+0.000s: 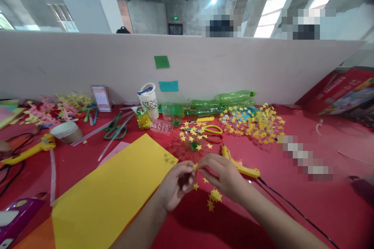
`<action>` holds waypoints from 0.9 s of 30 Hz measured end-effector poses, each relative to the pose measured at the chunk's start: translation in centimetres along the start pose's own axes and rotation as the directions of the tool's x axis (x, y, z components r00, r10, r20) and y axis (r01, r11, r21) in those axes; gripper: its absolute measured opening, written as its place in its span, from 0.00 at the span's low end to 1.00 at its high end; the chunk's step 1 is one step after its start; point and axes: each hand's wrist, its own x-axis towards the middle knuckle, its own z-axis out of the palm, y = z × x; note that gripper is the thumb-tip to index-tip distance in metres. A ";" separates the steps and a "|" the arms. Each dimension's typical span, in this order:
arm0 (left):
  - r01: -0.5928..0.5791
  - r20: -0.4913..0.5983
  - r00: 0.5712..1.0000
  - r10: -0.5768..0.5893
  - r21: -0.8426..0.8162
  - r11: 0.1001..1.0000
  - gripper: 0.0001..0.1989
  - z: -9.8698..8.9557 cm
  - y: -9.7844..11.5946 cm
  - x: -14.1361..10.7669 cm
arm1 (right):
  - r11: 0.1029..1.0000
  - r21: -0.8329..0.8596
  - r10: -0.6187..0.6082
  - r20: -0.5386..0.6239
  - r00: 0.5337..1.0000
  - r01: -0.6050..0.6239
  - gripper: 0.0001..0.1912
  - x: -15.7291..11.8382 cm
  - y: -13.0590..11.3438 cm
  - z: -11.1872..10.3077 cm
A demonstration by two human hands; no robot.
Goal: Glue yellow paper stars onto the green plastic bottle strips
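Observation:
Between my two hands is a small yellow paper star. My left hand pinches it between thumb and forefinger, the other fingers curled. From the right side, the fingertips of my right hand are closed together at the star's edge. Just beyond them stands a green plastic piece with thin spread strips, several of them tipped with yellow stars. Loose yellow stars lie on the red table below my hands. A yellow glue gun rests beside my right hand, its black cord running to the lower right.
Yellow paper sheets cover the left front. Behind lie red-and-yellow scissors, green scissors, green plastic bottles, a white cup and a star cluster. Another yellow glue gun lies far left. A white partition closes off the back.

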 end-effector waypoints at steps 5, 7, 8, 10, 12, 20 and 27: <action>0.002 -0.028 1.000 -0.001 0.059 0.998 0.06 0.1 -0.1 0.1 | 0.992 -0.119 -0.035 -0.013 0.999 0.034 0.06 0.3 0.2 0.0; -0.052 -0.080 0.994 0.068 0.187 0.981 0.08 0.0 0.2 0.1 | 0.989 -0.148 -0.024 -0.025 0.999 0.020 0.06 0.4 0.4 -0.2; -0.096 -0.116 0.984 0.135 0.291 0.952 0.09 0.0 0.4 0.1 | 0.989 -0.148 -0.005 -0.042 0.999 -0.002 0.06 0.4 0.5 -0.4; -0.193 -0.170 0.925 0.340 0.561 0.805 0.08 -0.2 1.2 0.0 | 0.990 -0.129 0.052 -0.094 0.994 -0.064 0.05 0.5 0.7 -0.7; -0.252 -0.117 0.801 0.587 0.824 0.508 0.06 -0.4 2.0 0.1 | 0.986 -0.106 0.112 -0.137 0.984 -0.127 0.05 0.5 0.9 -0.9; -0.123 0.198 0.603 0.773 0.980 -0.155 0.07 -0.8 1.6 2.3 | 0.954 -0.112 0.262 -0.130 0.956 -0.276 0.04 0.6 0.9 0.1; -0.105 0.136 0.629 0.766 0.990 -0.090 0.05 -0.5 0.1 3.0 | 0.922 -0.066 0.375 -0.100 0.922 -0.382 0.06 0.6 0.6 0.9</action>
